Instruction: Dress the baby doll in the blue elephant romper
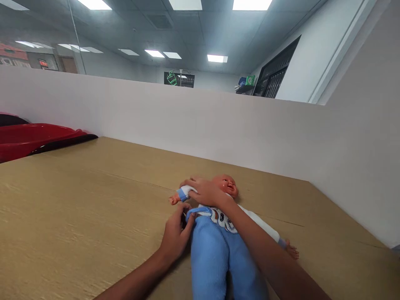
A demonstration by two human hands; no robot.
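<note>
— Where is the doll lying?

— I am seeing the doll lying on its back toward the table's right edge, its head pointing at the white partition. A red shell is sitting at the far left corner.

— Hands?

— My left hand is pinching the waistband of the blue trousers at the doll's side. My right hand is curling over its white-sleeved arm, holding it.
</note>
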